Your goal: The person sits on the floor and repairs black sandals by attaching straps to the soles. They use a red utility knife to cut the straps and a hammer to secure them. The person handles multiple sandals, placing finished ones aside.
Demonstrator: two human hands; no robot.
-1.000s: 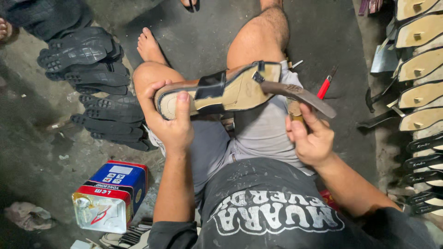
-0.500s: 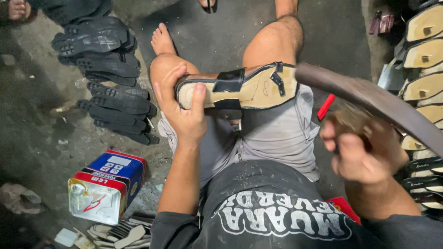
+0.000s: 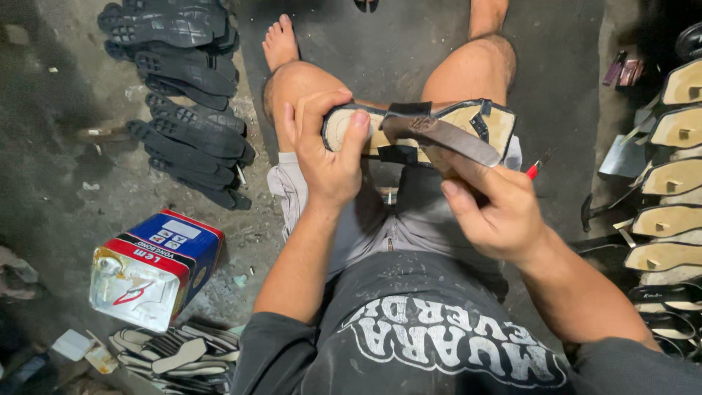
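A tan sandal sole (image 3: 482,121) with black straps rests across my knees. My left hand (image 3: 325,157) grips its left end, thumb over the edge. My right hand (image 3: 490,208) holds a dark brown strap (image 3: 446,135) and presses it down on the middle of the sole. A tool with a red handle (image 3: 533,170) pokes out beside my right hand.
Black rubber outsoles (image 3: 183,95) lie stacked on the floor at the left. A dented red, blue and white tin can (image 3: 153,267) sits near my left elbow. Rows of tan insoles on black soles (image 3: 669,197) line the right edge. Paper patterns (image 3: 172,351) lie at the bottom left.
My right hand swung the brown strap out to the right, then brought it back and laid it on the sole. My left hand kept its grip on the sole.
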